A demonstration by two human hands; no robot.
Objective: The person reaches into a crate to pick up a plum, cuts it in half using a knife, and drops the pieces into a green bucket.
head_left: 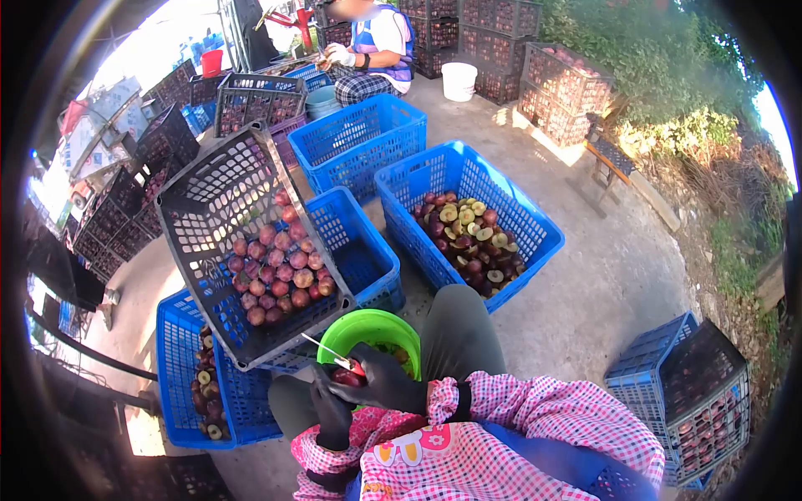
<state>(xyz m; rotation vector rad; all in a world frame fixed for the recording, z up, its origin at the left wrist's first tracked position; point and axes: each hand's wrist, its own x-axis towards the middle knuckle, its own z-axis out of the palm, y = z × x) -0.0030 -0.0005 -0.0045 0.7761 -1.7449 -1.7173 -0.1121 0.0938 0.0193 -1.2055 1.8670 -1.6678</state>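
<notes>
Both my hands wear dark gloves and meet in front of a bright green bucket (372, 319). My right hand (386, 377) is closed on a small knife (324, 348), its thin blade pointing up and left. My left hand (332, 411) is closed beneath a dark red plum (347, 378), which sits between the hands; part of it is hidden by fingers. Just beyond, a black crate (196, 280) tilts towards me with whole plums (280, 271) in its lower part. Some material lies inside the bucket, mostly covered by my hands.
A blue crate (535, 250) ahead right holds halved plums (472, 234). Another blue crate (171, 392) at left holds cut plums. More blue crates (359, 171) stand ahead. A co-worker (380, 50) sits beyond, near a white bucket (459, 82). Stacked crates (702, 401) stand at right.
</notes>
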